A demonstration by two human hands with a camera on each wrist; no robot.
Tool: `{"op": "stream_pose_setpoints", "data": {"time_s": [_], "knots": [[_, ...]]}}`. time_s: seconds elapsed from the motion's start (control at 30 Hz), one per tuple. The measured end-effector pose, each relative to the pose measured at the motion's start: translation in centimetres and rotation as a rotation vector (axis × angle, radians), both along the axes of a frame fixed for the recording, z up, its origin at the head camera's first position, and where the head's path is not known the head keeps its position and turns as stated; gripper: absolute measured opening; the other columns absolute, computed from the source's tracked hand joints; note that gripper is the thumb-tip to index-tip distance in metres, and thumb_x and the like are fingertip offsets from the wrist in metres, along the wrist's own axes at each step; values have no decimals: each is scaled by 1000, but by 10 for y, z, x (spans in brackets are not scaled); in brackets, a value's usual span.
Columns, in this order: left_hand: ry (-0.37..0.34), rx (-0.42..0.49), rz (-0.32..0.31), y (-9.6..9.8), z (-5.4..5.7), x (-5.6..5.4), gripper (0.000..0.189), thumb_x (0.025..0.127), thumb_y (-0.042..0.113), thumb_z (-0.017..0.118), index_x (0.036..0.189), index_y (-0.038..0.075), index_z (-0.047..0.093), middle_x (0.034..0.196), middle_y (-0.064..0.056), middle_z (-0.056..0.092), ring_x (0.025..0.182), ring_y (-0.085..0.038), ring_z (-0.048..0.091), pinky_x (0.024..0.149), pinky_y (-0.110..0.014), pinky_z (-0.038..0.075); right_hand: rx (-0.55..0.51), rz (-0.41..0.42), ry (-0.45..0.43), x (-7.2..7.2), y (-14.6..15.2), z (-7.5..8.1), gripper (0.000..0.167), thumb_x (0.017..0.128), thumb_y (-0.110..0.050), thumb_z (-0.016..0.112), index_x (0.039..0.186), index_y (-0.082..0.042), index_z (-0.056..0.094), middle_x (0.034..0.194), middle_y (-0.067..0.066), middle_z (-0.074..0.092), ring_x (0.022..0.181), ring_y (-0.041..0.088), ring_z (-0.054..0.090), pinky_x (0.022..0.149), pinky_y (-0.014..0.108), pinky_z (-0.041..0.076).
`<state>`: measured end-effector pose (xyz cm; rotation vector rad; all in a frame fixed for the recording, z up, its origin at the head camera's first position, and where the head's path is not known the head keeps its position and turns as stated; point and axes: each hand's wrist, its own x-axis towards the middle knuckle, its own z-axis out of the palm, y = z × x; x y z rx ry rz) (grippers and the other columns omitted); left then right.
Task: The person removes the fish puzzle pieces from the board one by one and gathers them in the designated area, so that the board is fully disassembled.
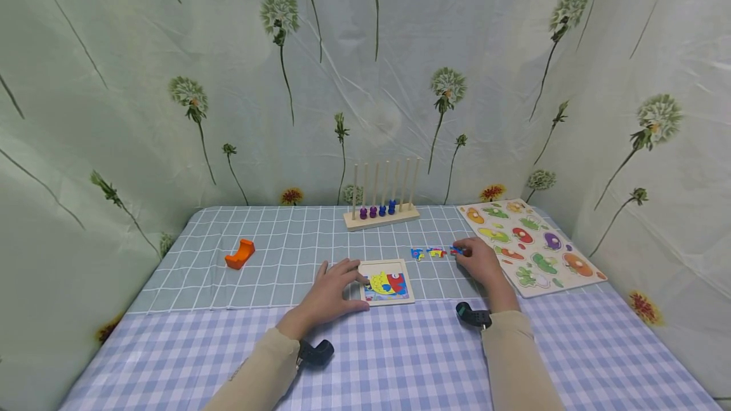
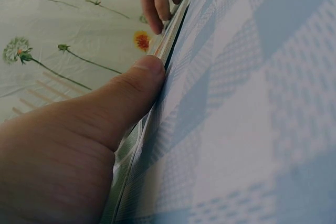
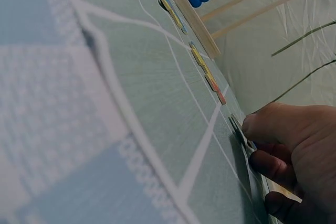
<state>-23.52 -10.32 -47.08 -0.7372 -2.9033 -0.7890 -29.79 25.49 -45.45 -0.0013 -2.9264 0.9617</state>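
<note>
A wooden puzzle frame [image 1: 385, 301] lies on the table, holding a partly assembled jigsaw with a yellow and red fish. Along its left side rests my left hand [image 1: 331, 293], fingers spread and the thumb touching the near left corner. The left wrist view shows that thumb [image 2: 131, 90] straight against the frame's edge. Beyond the frame, my right hand [image 1: 478, 260] pinches a small blue and red puzzle piece [image 1: 455, 250] at the table surface; its fingers partly hide the piece. Two more pieces lie to its left, a blue and yellow one [image 1: 417, 254] and a yellow and red one [image 1: 436, 252].
A wooden bead rack [image 1: 381, 219] with upright rods and purple and blue beads stands at the back. A vegetable peg puzzle board [image 1: 528, 246] lies right of my right hand. An orange curved block [image 1: 240, 254] sits at the left. A flowered curtain hangs behind.
</note>
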Motion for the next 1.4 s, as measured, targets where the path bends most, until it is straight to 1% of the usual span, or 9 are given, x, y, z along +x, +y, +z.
{"op": "stream_pose_setpoints", "data": {"time_s": [0.13, 0.3, 0.57, 0.67, 0.8, 0.9, 1.03, 1.2, 1.4], "knots": [[3, 0, 1, -1, -2, -1, 42, 79, 52, 80, 111, 28, 69, 153, -4, 49, 148, -32, 36, 120, -71, 10, -7, -4, -2, 0, -1, 0, 33, 92, -12, 63, 125, -4, 66, 130, 21, 58, 107, 31, 55, 97, 51, 49], [0, 2, 1, -1, -2, 0, 42, 79, 52, 80, 112, 28, 70, 153, -5, 49, 148, -32, 37, 120, -71, 10, 5, 11, 7, 0, -1, 1, 35, 92, -11, 62, 126, -5, 66, 128, 21, 58, 106, 31, 55, 96, 51, 49], [-4, 16, -10, -1, -2, 0, 42, 79, 50, 81, 112, 27, 70, 153, -5, 49, 149, -33, 36, 120, -72, 8, 19, 26, 48, 1, -1, 2, 34, 92, -10, 61, 125, -4, 66, 127, 23, 58, 105, 32, 58, 93, 51, 50], [-9, 20, -12, -1, -1, 0, 42, 79, 49, 81, 113, 26, 70, 153, -5, 49, 149, -33, 35, 120, -72, 7, 28, 20, 67, 1, -1, 2, 32, 93, -11, 60, 123, -5, 67, 123, 21, 59, 99, 30, 56, 85, 45, 49], [-10, 28, -6, -1, -1, -1, 40, 81, 47, 80, 113, 25, 70, 152, -6, 50, 148, -32, 36, 120, -72, 7, 28, 6, 88, 1, -5, 4, 30, 93, -12, 58, 121, -6, 68, 116, 18, 60, 93, 26, 53, 76, 37, 43], [-6, 34, 0, -1, -1, -1, 39, 81, 46, 81, 112, 25, 70, 152, -6, 51, 148, -32, 38, 119, -73, 9, 19, 6, 104, 0, -8, 7, 29, 94, -12, 58, 121, -7, 69, 117, 17, 61, 94, 26, 56, 78, 37, 45], [-6, 36, 4, -1, -1, -2, 39, 80, 46, 81, 112, 26, 71, 152, -5, 51, 148, -32, 38, 119, -73, 9, 17, 7, 95, 0, -15, 11, 29, 96, -14, 57, 122, -8, 68, 119, 15, 62, 97, 26, 57, 80, 37, 47], [-5, 36, 4, -1, -2, -2, 39, 79, 46, 82, 109, 24, 70, 151, -7, 52, 148, -34, 37, 120, -72, 8, 21, 14, 84, 0, -27, 17, 28, 98, -15, 57, 123, -9, 68, 117, 13, 65, 95, 23, 54, 76, 31, 44], [-4, 54, 0, -1, -2, -3, 38, 79, 47, 82, 107, 24, 70, 151, -7, 52, 148, -35, 38, 120, -71, 8, 20, 64, 101, 0, -39, 23, 26, 97, -14, 58, 121, -9, 69, 113, 12, 66, 90, 22, 54, 71, 28, 44]]}}
